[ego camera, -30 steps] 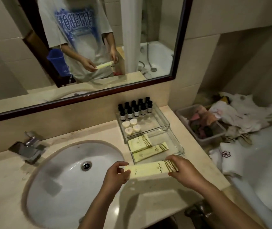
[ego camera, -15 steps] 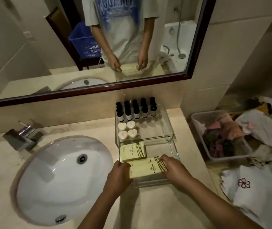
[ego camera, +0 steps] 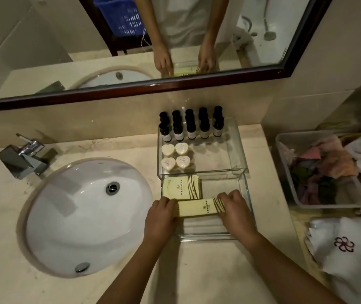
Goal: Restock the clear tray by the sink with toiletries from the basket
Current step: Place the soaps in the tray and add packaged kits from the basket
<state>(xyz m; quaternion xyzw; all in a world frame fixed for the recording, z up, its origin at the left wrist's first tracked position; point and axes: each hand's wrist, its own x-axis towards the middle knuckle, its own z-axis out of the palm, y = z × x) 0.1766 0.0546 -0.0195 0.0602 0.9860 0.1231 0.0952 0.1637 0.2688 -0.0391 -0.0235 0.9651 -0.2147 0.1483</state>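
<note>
packet placement is the change: a second ago the long cream packet [ego camera: 199, 207] hangs over the counter [ego camera: 197, 270] short of the clear tray [ego camera: 206, 236], and now it sits low inside the tray's near compartment, just in front of the square cream packet [ego camera: 183, 187]. the left hand [ego camera: 161, 212] grips its plain end and the right hand [ego camera: 234, 207] its striped end, fingers of both curled down and clamped on the packet, so it is not yet let go. whether it already rests on the tray floor, or on the other long packet seen in that spot a second ago and now hidden, i cannot tell. for the task this reads as one more toiletry nearly stocked; what is left of this step is to settle it square and release.

the far compartment of the tray holds dark bottles [ego camera: 190, 126] in two rows against the back wall and four heart-shaped soaps [ego camera: 175, 155] in a block at its left. the near compartment holds the cream packets toward its left side. right of the counter a plastic bin [ego camera: 285, 163] is heaped with coloured cloths [ego camera: 322, 172], and a white towel [ego camera: 350, 270] with an embroidered flower lies in front of it. the blue basket [ego camera: 123, 16] shows only in the mirror [ego camera: 43, 51], behind the person; what it holds i cannot make out
</note>
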